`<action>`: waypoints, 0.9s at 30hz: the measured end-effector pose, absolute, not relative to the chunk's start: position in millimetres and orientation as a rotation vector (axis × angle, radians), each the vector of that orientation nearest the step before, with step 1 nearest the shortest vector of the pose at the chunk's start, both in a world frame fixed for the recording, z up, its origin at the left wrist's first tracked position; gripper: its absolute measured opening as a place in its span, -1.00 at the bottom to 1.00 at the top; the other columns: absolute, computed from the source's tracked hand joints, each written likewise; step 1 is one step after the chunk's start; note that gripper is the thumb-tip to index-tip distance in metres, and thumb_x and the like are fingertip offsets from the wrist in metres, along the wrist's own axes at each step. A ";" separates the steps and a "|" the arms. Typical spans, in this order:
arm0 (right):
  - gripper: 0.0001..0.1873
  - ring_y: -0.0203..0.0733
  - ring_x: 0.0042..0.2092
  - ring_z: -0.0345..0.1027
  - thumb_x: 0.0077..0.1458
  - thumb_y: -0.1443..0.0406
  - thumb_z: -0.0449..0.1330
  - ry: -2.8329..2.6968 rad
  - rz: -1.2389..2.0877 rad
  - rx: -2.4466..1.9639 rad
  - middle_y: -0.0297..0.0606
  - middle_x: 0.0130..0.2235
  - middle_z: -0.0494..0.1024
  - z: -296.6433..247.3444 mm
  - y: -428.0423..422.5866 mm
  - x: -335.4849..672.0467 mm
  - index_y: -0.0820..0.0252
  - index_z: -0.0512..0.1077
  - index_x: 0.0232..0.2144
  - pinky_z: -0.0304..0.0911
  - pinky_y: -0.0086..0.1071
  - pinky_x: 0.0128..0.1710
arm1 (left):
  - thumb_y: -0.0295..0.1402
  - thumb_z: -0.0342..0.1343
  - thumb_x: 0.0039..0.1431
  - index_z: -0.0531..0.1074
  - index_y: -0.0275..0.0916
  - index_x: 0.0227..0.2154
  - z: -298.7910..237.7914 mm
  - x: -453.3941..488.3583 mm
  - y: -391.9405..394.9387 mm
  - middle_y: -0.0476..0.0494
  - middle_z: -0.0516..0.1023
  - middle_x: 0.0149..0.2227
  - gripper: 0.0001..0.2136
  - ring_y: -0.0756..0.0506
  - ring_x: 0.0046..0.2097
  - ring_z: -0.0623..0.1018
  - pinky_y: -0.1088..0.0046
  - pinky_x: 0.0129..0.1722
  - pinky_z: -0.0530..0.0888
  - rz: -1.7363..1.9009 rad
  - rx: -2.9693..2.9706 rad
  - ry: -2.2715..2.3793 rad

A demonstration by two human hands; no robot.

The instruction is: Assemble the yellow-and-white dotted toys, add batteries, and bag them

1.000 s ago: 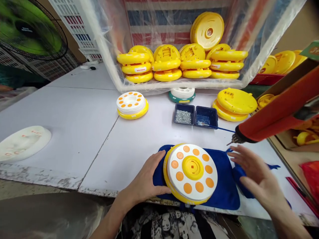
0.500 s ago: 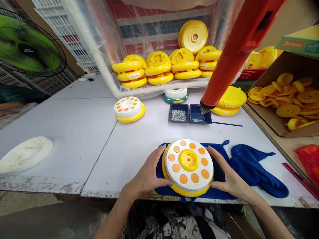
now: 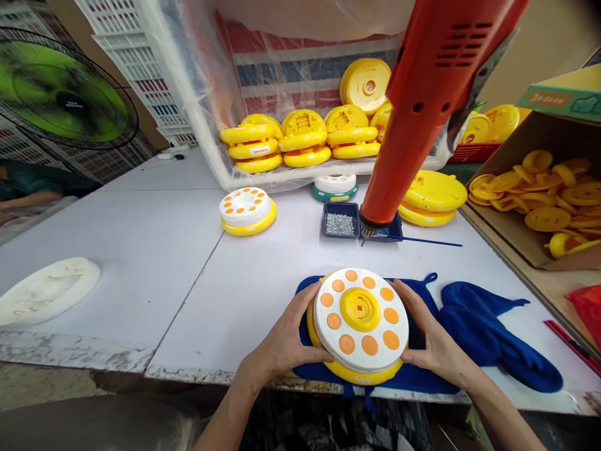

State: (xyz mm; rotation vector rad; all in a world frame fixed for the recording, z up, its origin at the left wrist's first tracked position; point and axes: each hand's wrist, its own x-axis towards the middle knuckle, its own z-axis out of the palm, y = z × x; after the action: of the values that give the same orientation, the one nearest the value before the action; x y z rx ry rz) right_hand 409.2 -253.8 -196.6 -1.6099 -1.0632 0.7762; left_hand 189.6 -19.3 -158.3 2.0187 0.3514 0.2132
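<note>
Between my hands is a round toy base (image 3: 328, 322), with a yellow lower shell, a white top dotted with orange discs, and a yellow hub (image 3: 360, 309) with a square hole. My left hand (image 3: 293, 332) grips its left side, thumb at the front. On the opposite side, my right hand (image 3: 427, 335) grips the rim the same way. The toy sits over a folded blue cloth (image 3: 422, 369). Above and beyond it hangs a red power screwdriver (image 3: 404, 138), its tip over two small dark blue trays, one holding screws (image 3: 340, 223).
A similar toy base (image 3: 248, 212) stands at left, a green one (image 3: 335, 188) behind the trays. Yellow shells (image 3: 304, 138) are stacked in a plastic-lined crate (image 3: 206, 144). At right are a carton (image 3: 507, 244) of yellow parts and a crumpled blue cloth (image 3: 498, 332). A fan (image 3: 66, 94) stands far left.
My view has shifted slightly. The hanging screwdriver has swung left and now covers part of the right tray. Both hands keep their hold on the toy base.
</note>
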 end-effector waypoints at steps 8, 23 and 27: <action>0.13 0.13 0.44 -0.22 -0.04 -0.10 0.37 -1.074 0.717 -1.569 -0.18 0.44 -0.09 -188.3 -249.0 411.1 -0.13 -0.14 0.40 -0.21 0.09 0.40 | -0.08 0.47 -0.14 0.01 0.03 0.35 -157.0 190.7 -19.8 -0.18 0.16 0.38 0.03 -0.34 0.34 0.24 0.03 0.33 0.22 0.272 2.033 0.354; -0.35 0.04 0.19 0.30 0.29 0.00 0.09 -0.978 0.587 -1.700 -0.09 0.27 0.28 -193.7 -256.1 421.4 -0.08 0.04 0.33 0.31 0.01 0.16 | 0.01 0.02 0.31 0.15 -0.19 0.31 -165.9 177.7 -25.4 -0.32 0.37 0.22 -0.39 -0.26 0.17 0.45 0.14 0.14 0.44 0.382 1.907 0.631; -0.54 -0.09 -0.18 0.47 0.34 0.05 -0.01 -0.909 0.673 -1.778 -0.09 0.04 0.49 -198.6 -247.8 416.7 -0.01 0.22 0.22 0.51 -0.18 -0.24 | -0.01 -0.15 0.39 0.34 -0.24 0.18 -167.6 182.6 -30.5 -0.11 0.57 -0.35 -0.50 -0.12 -0.37 0.55 0.29 -0.23 0.53 0.303 1.916 0.798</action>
State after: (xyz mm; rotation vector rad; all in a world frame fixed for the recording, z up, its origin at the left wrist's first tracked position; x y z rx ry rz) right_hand 416.7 -247.8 -198.6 -1.7781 -0.9089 0.6725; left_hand 182.6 -30.5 -167.6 1.9164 0.7983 0.3033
